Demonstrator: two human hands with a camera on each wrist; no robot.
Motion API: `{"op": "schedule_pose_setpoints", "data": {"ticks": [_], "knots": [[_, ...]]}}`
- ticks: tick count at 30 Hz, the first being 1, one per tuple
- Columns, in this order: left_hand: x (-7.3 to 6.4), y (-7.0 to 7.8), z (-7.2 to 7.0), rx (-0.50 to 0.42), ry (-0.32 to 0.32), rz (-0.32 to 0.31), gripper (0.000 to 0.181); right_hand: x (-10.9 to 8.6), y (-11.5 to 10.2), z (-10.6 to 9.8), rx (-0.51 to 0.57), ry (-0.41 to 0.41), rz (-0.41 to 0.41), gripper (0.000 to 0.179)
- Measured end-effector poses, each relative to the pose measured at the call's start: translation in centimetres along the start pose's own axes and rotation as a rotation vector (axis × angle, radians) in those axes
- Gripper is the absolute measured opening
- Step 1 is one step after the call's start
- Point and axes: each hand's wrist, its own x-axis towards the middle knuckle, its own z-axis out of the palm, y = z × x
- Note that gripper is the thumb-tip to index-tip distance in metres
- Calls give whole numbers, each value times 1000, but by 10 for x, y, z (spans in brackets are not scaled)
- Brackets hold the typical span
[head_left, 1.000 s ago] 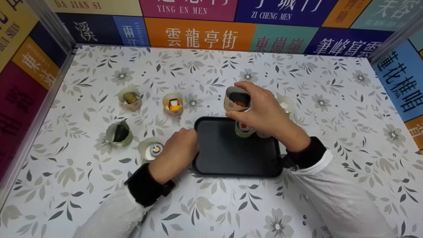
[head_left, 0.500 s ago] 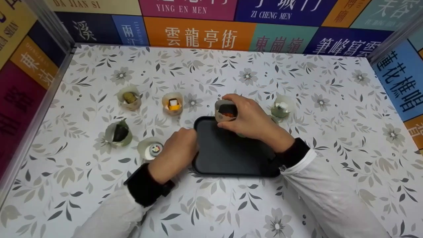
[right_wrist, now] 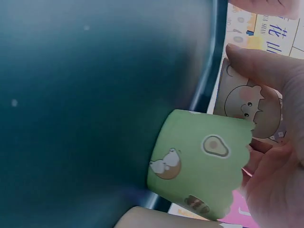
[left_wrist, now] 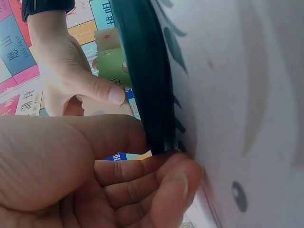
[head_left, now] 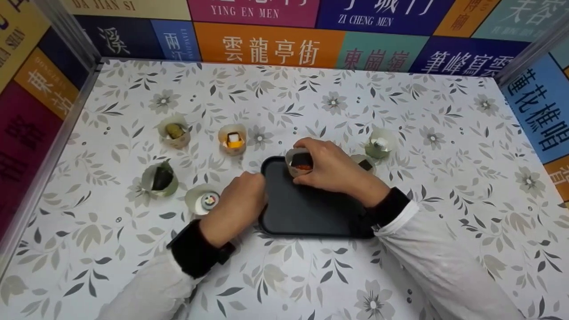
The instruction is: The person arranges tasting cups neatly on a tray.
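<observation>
My left hand (head_left: 244,195) pinches the left edge of the black tray (head_left: 311,218) between thumb and fingers; the left wrist view shows this grip. My right hand (head_left: 331,166) holds a paper cup (head_left: 298,163) by its sides at the tray's far left corner. Inside that cup is a sushi piece with a dark wrap and orange-red topping. Whether the cup touches the tray I cannot tell. A green avocado-print cup (right_wrist: 204,164) stands on the tray beside it, hidden by my right hand in the head view. Another cup (head_left: 365,163) shows behind my right wrist.
Left of the tray stand several paper cups with sushi: one by my left wrist (head_left: 202,200), a green one (head_left: 160,179), a yellowish one (head_left: 174,132) and an orange-filled one (head_left: 233,140). A green cup (head_left: 379,143) stands beyond the tray's far right corner. Printed panels (head_left: 271,44) border the table.
My right hand has carried the cup left and toward me, from beyond the tray to its far left corner. My left hand has stayed at the tray edge.
</observation>
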Motion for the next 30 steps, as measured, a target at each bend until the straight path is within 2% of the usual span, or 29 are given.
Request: {"op": "schedule_pose_setpoints", "data": {"ticks": [7, 14, 20, 26, 30], "knots": [[0, 1, 0, 6, 1, -5, 23, 0, 3, 3, -44, 18, -49, 65], [0, 3, 0, 17, 13, -13, 23, -1, 6, 5, -91, 12, -57, 65], [-1, 3, 1, 34, 38, 17, 24, -2, 5, 4, -123, -15, -38, 75], [0, 2, 0, 28, 10, -15, 21, -5, 6, 1, -165, -32, -31, 83], [0, 3, 0, 20, 15, -18, 20, -9, 5, -4, -160, -41, -32, 88]]}}
